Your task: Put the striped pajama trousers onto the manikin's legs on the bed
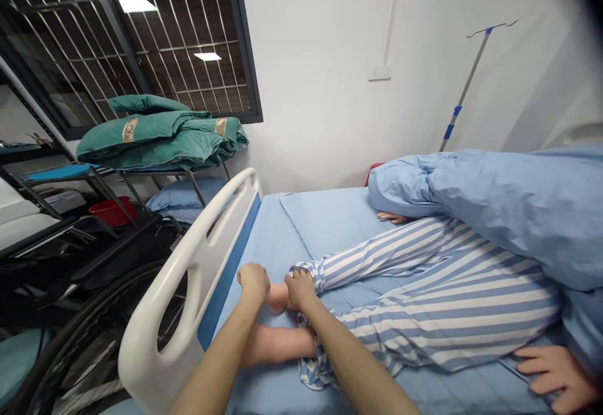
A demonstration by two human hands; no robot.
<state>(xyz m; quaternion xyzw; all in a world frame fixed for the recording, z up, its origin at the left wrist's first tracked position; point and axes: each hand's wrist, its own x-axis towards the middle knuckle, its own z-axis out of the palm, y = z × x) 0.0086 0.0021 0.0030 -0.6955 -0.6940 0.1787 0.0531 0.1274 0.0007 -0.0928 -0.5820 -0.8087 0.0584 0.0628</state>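
Note:
A figure with smooth, manikin-like skin lies on the bed in blue-and-white striped trousers (424, 314). My left hand (254, 282) is closed around the foot end of its far leg (277, 299); most of that foot is hidden. Just to the right, my right hand (301, 288) wraps the same leg at the ankle, beside the rucked trouser cuff (316, 273). The near leg (280, 344) rests on the sheet below my hands, its foot partly covered by my left forearm.
A white footboard (181, 283) stands left of my hands, with a wheelchair wheel (70, 327) beyond it. A blue quilt (490, 208) covers the figure's upper body. Green folded bedding (160, 132) lies under the window. An IV pole (464, 95) rises by the wall.

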